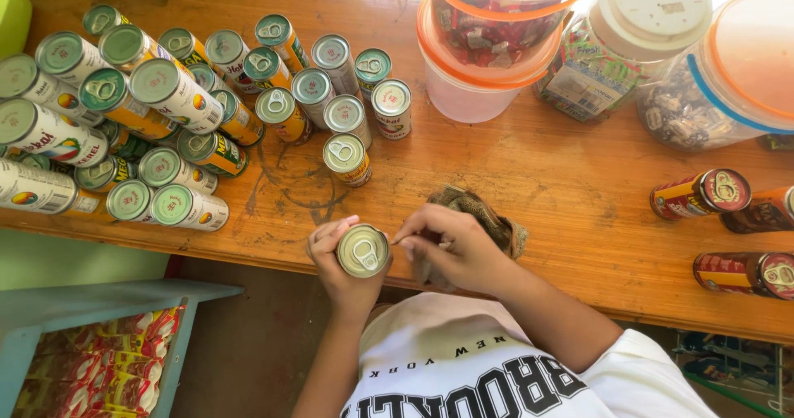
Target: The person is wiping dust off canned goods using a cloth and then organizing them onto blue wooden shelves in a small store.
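Observation:
My left hand (339,265) grips an upright drink can (362,251) with a silver pull-tab lid, held over the near edge of the wooden table (546,186). My right hand (455,248) holds a brownish rag (484,211) that rests on the table just right of the can; its fingertips reach toward the can's rim. Several similar cans (347,157) stand in a cluster farther back on the left.
Many cans (124,104) are stacked and laid at the table's left end. Plastic tubs and jars of sweets (488,38) stand at the back right. Three dark cans (703,193) lie at the right edge. A blue shelf (99,302) with packets sits below left.

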